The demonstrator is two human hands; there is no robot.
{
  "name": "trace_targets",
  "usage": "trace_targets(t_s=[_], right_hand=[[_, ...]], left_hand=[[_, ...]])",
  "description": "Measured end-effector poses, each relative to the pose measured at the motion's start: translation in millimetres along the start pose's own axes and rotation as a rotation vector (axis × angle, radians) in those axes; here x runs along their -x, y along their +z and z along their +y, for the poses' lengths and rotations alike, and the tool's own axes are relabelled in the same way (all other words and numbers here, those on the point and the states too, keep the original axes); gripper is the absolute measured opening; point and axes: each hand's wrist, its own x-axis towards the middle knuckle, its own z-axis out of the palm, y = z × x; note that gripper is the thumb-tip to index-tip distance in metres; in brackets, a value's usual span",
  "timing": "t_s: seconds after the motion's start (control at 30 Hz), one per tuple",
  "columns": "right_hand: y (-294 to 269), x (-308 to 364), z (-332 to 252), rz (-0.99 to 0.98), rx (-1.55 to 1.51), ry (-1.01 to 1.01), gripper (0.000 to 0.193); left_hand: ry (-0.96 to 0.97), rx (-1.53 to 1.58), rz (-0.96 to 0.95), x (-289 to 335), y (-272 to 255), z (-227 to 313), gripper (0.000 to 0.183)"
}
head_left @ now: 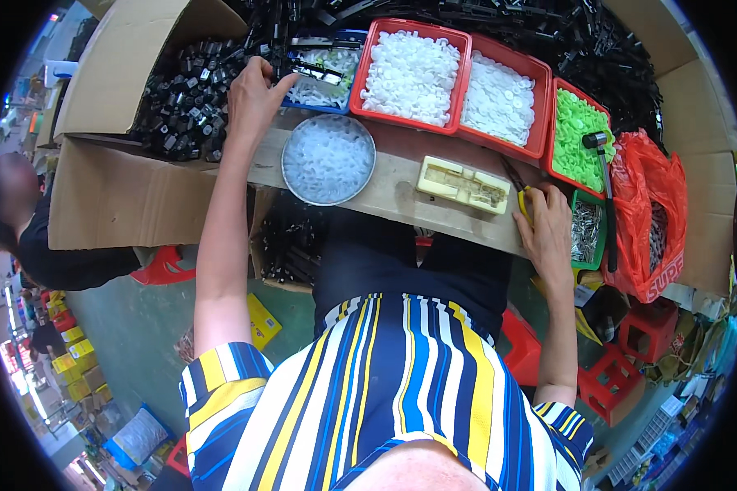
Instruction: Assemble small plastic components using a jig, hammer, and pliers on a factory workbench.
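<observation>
My left hand reaches to the far left of the bench, thumb and fingers around the lower end of a long black plastic part. Beside it, more black parts lie across a blue tray of small white and greenish pieces. At the bench's right end, my right hand has its fingers curled at the yellow handle of a pair of pliers, whose jaws point away from me. Left of the pliers sits a cream block-shaped fixture with a recessed top. Its hollows hold nothing that I can make out.
A round dish holds translucent pieces. Red trays carry white and green parts; a green tray holds metal pins. A black-headed hammer lies by a red plastic bag. Cardboard boxes flank the bench; another person sits left.
</observation>
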Motion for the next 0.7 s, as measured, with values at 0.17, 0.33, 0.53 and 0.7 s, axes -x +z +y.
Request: trace_targets(t_s=[0.17, 0.33, 0.53, 0.7], right_hand=[[-8, 0, 0, 0.025, -0.104, -0.030, 0.039], [-22, -8, -16, 0.107, -0.221, -0.056, 0.032], [-18, -35, -67, 0.168, -0.610, -0.125, 0.016], [2, -58, -106, 0.050, -1.261, 0.028, 0.022]], left_hand=[[-0.111, 0.222, 0.063, 4, 0, -12, 0.033], [-0.533, 1.063, -0.186, 28, -30, 4, 0.015], [-0.649, 1.580, -0.382, 76, -16, 55, 0.012], [-0.664, 1.666, -0.822, 135, -4, 132, 0.022]])
